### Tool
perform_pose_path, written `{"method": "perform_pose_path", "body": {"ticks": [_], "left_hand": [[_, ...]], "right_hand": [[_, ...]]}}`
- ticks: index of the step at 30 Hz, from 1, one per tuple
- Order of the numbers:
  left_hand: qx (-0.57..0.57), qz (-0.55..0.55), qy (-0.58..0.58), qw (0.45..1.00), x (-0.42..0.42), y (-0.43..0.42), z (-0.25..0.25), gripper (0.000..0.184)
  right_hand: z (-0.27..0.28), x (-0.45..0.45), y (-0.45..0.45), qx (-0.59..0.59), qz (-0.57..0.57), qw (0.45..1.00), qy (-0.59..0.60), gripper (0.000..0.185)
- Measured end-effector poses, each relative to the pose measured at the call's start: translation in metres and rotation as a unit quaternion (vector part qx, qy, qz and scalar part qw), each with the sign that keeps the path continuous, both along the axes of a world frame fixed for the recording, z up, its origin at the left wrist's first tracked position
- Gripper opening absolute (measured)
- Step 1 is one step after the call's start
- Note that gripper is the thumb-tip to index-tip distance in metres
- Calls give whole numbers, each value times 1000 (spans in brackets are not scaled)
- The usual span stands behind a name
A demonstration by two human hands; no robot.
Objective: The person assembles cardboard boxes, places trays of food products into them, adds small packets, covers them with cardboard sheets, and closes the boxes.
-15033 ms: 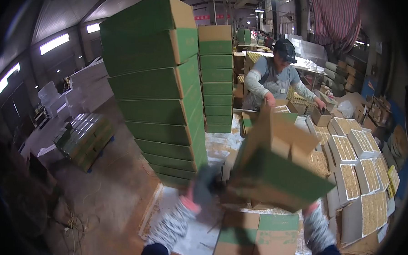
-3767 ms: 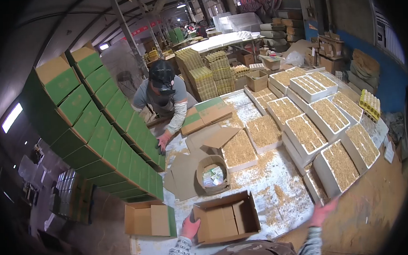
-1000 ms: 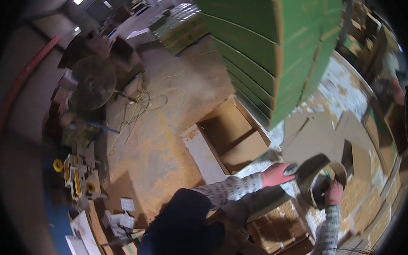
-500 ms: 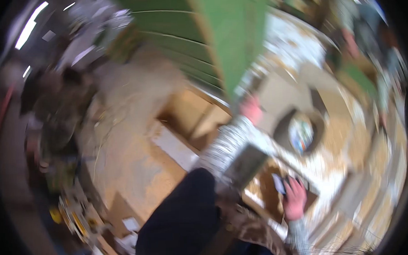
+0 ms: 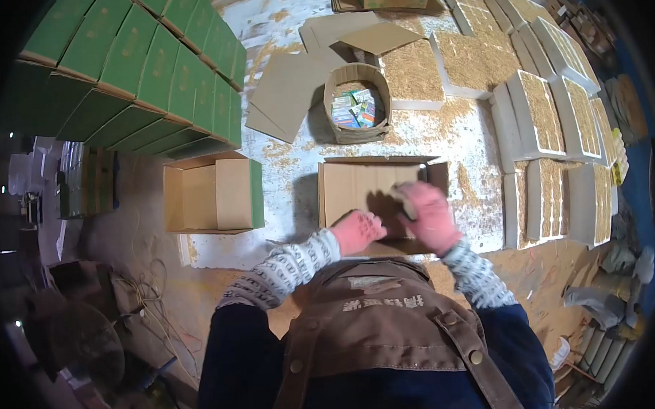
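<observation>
Hovering right hand [image 5: 426,213]: over the open carton [image 5: 359,181], fingers bent; cannot tell whether holding anything.
Left hand [image 5: 354,232]: at the near edge, loosely curled; grip unclear.
Open carton: near side of table [image 5: 286,170], tub [image 5: 359,135] beyond.

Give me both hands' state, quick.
Left hand: fingers curled, over the open carton; grip cannot be told.
Right hand: fingers bent, same carton; grip cannot be told.

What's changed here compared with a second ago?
The right hand has drawn back from the round tub and is now over the open carton; the left hand has joined it there. Whether either holds anything is unclear. The tub, carton and green boxes stayed put.
</observation>
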State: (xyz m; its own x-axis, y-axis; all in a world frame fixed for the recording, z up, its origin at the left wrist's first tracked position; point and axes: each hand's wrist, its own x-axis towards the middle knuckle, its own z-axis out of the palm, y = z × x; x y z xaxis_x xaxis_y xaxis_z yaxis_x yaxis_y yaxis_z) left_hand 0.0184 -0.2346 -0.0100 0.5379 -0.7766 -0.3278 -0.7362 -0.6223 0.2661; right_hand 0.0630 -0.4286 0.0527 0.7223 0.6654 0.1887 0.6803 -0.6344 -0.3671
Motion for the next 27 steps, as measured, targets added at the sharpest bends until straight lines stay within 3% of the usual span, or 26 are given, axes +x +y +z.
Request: {"method": "perform_pose_path", "body": {"ticks": [1,2,3,4,5,6,7,8,9,11,13,14,15,17,18,19,20,21,22,23,25,26,27], "left_hand": [[-52,52,30,997,-2,1,-5,25],[-104,105,59,987,-6,4,-14,29],[-156,159,86,971,-4,9,-17,33],[-161,190,239,938,5,14,6,43],[-186,207,150,949,0,20,35,41],[-203,215,60,953,-2,32,62,40],[-227,291,-12,929,-4,48,80,38],[-251,363,-81,894,-8,65,89,36],[-155,428,-117,883,-12,88,83,35],[-239,486,-5,841,-15,97,27,42],[-137,355,-37,924,-8,73,-4,51],[-83,295,-58,950,-4,58,-20,55],[-55,306,-32,950,-3,51,-35,73],[-94,430,-32,897,-7,54,-17,91],[-140,515,3,846,-8,57,-35,98],[-189,597,37,778,-14,56,-54,105],[-425,584,166,672,-15,52,-56,108],[-502,602,309,538,-21,44,-52,101],[-533,613,310,493,-24,38,-91,96],[-590,590,337,435,-27,38,-107,106],[-623,559,369,404,-39,51,-101,96],[-623,559,345,425,-48,68,-89,88],[-625,577,278,447,-59,96,-77,80]], "right_hand": [[-25,-9,4,-186,9,975,119,53],[-53,-23,-3,-259,0,964,63,53],[-50,-21,-7,-213,13,975,63,52],[-40,-11,-14,-168,-3,977,132,52],[-24,-6,-23,-122,-18,970,208,52],[3,-2,-35,-12,-81,983,165,52],[20,3,-50,100,-150,977,118,54],[14,12,-72,130,-198,964,122,58],[2,25,-91,156,-243,949,126,63],[-59,45,-97,251,-304,784,479,74],[-127,48,-71,281,-246,748,548,69],[-158,48,-64,263,-237,787,506,66],[-176,45,-58,242,-223,822,464,64],[-119,38,-56,218,-238,801,505,57],[-128,38,-63,231,-213,829,463,52],[-137,41,-68,256,-208,806,492,48],[-145,44,-74,251,-214,791,516,45],[-147,48,-74,255,-183,783,537,43],[-140,53,-77,146,-224,790,552,44],[-119,50,-64,171,-194,798,544,37],[-144,46,-92,121,63,952,273,36],[-130,43,-76,190,-26,877,440,39],[-117,35,-58,247,-116,761,588,41]]}}
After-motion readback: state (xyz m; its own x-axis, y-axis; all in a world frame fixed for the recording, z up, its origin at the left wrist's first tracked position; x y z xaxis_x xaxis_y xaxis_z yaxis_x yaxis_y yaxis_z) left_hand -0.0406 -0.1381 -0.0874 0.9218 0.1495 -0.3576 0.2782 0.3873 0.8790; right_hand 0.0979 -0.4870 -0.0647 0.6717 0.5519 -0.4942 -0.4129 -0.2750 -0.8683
